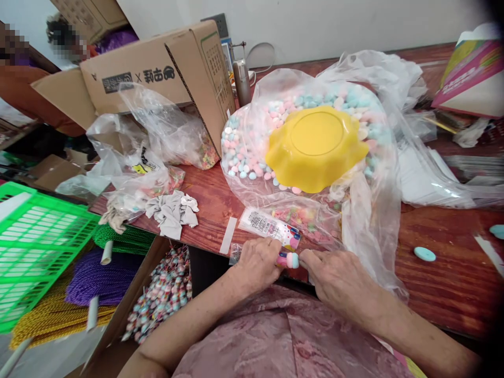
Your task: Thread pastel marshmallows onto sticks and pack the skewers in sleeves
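My left hand (258,265) is closed around a small tube (290,260) with a rounded pink, white and pale-blue end pointing right. Just off that end is my right hand (340,273), its fingers curled together; whatever they pinch, if anything, is hidden. Beyond my left hand lies a printed clear packet (271,228) with a black code and colourful dots. A clear bag (246,144) full of pink, white and pale-blue round pieces spreads behind, and a scalloped yellow bowl (317,149) rests upside down on it.
A cardboard box (157,68) stands back left, with crumpled paper (173,212) nearer. Below left are a green basket (43,252), bundled purple cords (100,278) and a carton of strung pieces (165,294). One pale-blue piece (424,254) lies at right. Another person (43,100) is far left.
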The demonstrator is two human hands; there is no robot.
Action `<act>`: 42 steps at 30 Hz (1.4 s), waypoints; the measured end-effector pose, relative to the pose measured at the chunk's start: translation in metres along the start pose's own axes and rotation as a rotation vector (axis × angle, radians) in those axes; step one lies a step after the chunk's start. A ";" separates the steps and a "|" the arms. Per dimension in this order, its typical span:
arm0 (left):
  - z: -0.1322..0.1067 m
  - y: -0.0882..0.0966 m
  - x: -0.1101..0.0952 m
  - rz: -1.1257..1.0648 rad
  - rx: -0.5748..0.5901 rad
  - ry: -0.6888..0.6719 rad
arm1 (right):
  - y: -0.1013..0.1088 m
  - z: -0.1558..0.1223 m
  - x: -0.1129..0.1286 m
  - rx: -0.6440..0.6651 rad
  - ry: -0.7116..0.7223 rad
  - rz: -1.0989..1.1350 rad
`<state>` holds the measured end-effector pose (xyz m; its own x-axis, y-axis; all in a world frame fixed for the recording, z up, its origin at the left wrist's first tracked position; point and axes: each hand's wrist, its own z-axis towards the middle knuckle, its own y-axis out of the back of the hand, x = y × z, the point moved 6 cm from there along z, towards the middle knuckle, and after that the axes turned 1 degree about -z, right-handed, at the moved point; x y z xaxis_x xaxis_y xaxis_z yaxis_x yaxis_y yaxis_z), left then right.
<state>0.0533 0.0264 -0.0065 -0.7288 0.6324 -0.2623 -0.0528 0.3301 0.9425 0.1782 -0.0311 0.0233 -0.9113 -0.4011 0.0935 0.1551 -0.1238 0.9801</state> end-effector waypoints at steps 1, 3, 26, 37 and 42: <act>0.001 0.000 -0.002 0.002 0.003 -0.007 | 0.000 0.001 0.002 0.002 0.010 -0.023; 0.003 -0.001 -0.004 -0.011 0.003 -0.008 | 0.000 0.004 0.008 0.013 0.037 -0.071; -0.009 0.001 0.012 -0.017 -0.170 -0.012 | 0.024 0.000 -0.006 -0.229 0.202 0.015; -0.007 -0.001 0.000 -0.132 -0.114 0.033 | 0.010 0.002 0.022 -0.257 0.215 0.056; -0.004 0.008 -0.005 -0.464 -0.082 0.011 | 0.006 0.016 0.019 -0.298 0.204 0.108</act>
<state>0.0540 0.0229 0.0035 -0.6228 0.4234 -0.6579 -0.4280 0.5195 0.7395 0.1562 -0.0250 0.0331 -0.7935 -0.5951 0.1271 0.3777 -0.3178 0.8697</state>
